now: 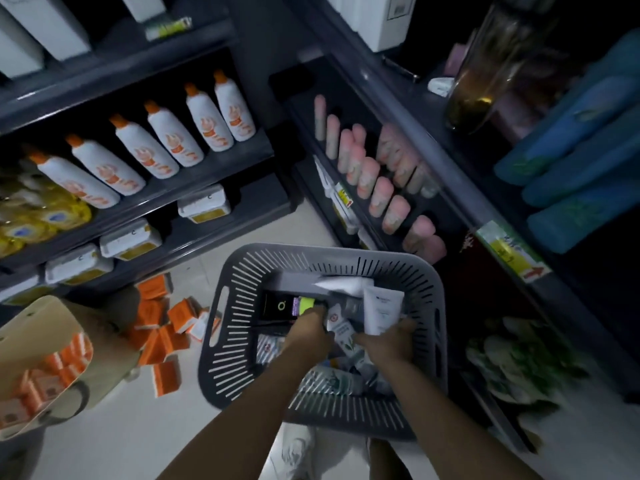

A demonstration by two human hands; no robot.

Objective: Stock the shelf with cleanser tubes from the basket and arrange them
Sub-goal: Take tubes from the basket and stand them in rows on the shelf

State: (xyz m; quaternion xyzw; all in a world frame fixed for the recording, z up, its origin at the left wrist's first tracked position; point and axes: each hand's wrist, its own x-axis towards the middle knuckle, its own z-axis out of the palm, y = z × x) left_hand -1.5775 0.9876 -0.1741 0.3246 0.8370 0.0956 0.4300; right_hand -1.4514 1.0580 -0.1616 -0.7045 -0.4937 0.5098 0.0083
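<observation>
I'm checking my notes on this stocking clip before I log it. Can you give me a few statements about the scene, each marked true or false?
1. The left hand and right hand both reach into the grey basket. True.
2. The white bottles have blue caps. False: their caps are orange.
3. Pink tubes stand in rows on the shelf beyond the basket. True.
4. The basket is empty. False: it holds white tubes and a black pack.
5. Orange boxes lie on the floor left of the basket. True.
</observation>
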